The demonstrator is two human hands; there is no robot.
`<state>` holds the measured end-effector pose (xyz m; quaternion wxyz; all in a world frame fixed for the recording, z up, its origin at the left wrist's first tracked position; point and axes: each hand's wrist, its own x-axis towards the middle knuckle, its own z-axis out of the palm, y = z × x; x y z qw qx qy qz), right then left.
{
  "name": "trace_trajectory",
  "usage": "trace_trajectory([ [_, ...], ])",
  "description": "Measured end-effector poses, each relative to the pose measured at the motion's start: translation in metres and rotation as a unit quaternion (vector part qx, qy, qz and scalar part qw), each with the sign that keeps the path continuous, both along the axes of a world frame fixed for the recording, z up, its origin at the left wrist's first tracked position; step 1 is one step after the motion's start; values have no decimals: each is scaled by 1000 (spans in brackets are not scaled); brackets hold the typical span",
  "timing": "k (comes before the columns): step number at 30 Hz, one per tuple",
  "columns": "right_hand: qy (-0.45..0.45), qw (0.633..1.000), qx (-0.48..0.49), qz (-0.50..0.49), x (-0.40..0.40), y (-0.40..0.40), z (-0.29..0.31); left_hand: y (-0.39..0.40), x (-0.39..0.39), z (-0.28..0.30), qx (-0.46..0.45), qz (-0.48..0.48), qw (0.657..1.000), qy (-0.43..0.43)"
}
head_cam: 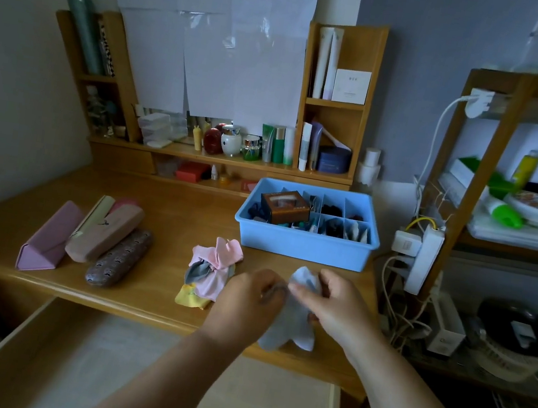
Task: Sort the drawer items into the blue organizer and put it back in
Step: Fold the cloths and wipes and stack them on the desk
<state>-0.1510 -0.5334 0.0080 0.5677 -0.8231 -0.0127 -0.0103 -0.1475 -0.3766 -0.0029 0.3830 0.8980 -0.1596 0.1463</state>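
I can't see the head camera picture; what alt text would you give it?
Two bare hands, left hand and right hand, hold a pale blue cloth over a wooden desk. Behind sits a blue plastic divided organizer, beside it a pile of pink, grey and yellow cloths.

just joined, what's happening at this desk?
A person holds a light blue cloth in both hands, left hand and right hand, over the desk's front edge. More small cloths lie piled beside it. The blue organizer sits on the desk, partly filled, and the drawer below is open. Three glasses cases lie left.
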Motion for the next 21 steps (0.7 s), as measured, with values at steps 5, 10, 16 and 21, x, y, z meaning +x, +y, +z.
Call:
trace_trajectory([
  [5, -47, 995, -80, -22, 4, -5, -2, 2, 0, 9, -84, 11, 996, 28],
  [10, -42, 999, -14, -7, 1, -21, 7, 10, 0, 15, -131, -3, 987, 98],
  [16, -4, 998, 24, 52, 6, -49, 22, 31, 8, 29, -87, -40, 981, 172],
  [21, 6, 997, 77, 5, 21, -57, 23, 29, 29, 34, -124, 23, 970, 209],
])
